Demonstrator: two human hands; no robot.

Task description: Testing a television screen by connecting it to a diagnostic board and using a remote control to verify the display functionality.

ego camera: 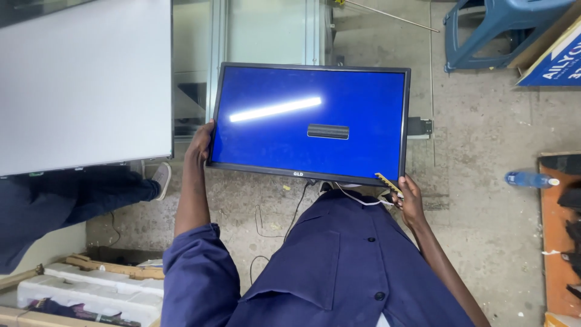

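White panel: a large pale flat board, well left of the flat-screen monitor, its right edge near the monitor's left side.
Other person: dark blue trousers and a grey shoe, below the white panel and left of the monitor, on the concrete floor.
Foam packing: white blocks with wooden strips, low and far left of the monitor.
Left hand: fingers wrapped over the monitor's left edge, near its lower left corner, clamped on the frame; blue sleeve behind it.
Flat-screen monitor: black-framed, screen lit solid blue, a bright reflected light bar upper left of its centre and a small grey box in the middle; held up between both hands, tilted face-up toward the camera, above the floor.
Cables: thin dark and white leads hanging from the monitor's lower edge.
Right hand: closed on the monitor's lower right corner, also pinching a small yellow toothed strip.
Hands: well apart, one at each lower side of the monitor.
Blue plastic stool: upper right of the monitor.
Water bottle: lying on the floor, well right of the monitor.
Orange board: far right, below the bottle.
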